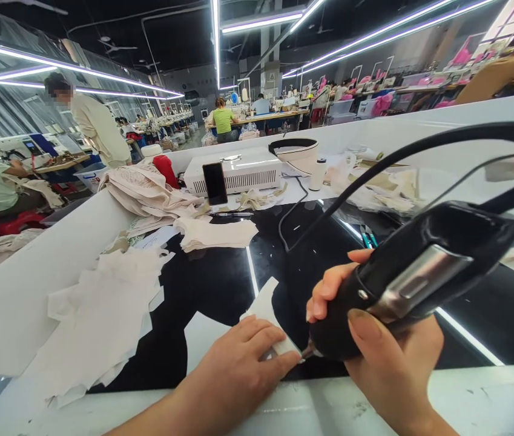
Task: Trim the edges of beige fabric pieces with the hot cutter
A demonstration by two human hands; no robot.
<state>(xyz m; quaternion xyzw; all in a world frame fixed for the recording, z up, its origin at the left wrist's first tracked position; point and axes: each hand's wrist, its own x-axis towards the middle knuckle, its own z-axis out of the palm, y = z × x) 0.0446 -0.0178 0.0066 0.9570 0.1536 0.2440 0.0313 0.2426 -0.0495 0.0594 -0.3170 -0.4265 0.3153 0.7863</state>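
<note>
My right hand (388, 357) is wrapped around a thick black handheld power tool (342, 321) with a metal lever on its side. Its narrow metal tip points left and down, at the edge of a white cut fabric piece (268, 303). Fingers and thumb of my left hand (243, 357) grip that piece low on the black glossy tabletop (297, 266), the thumb close beside the tip. Partly under my left hand lies another white sheet (200, 339). Whether the tip touches the fabric I cannot tell. A black cable (365, 175) loops above the tool.
Stacked pale fabric pieces (97, 309) lie at the left, with a smaller stack (218, 233) further back. Behind are a phone (215, 183), a white vented box (243, 172) and a fabric heap (152, 191). Teal-handled cutters (368, 236) lie right. Co-workers sit and stand beyond the white rim.
</note>
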